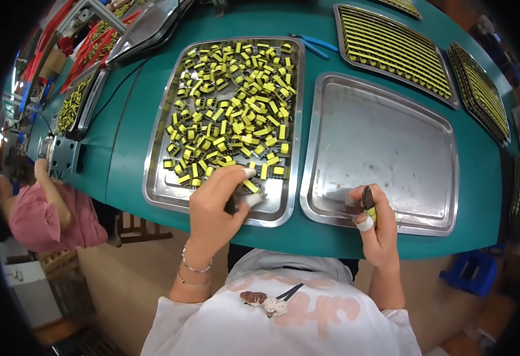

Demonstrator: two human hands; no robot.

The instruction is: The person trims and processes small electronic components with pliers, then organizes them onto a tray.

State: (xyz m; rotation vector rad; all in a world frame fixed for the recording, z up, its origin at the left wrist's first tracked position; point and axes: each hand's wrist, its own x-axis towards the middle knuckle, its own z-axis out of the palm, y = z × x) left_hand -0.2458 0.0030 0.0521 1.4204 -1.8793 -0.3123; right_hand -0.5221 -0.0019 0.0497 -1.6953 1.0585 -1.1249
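Note:
My left hand (217, 200) is over the near right part of a metal tray (174, 200) heaped with small yellow-and-black components (236, 127), which look like little transformers. White covers sit on its thumb and index fingertips, and a single component (250, 186) lies between them. Something dark shows in the palm, too hidden to name. Above the near edge of a second metal tray (384, 148), my right hand (380, 222) is closed round cutting pliers (367, 198) with a dark head and a yellow-green grip. Its thumb is wrapped in white, and one fingertip is blurred.
Blue-handled pliers (318, 44) lie beyond the gap between the trays. Farther right stand trays of components in neat rows (396, 50). At left are a metal fixture (64, 155), another filled tray (75, 105) and a person in a pink top (58, 216). A blue stool (470, 273) stands below.

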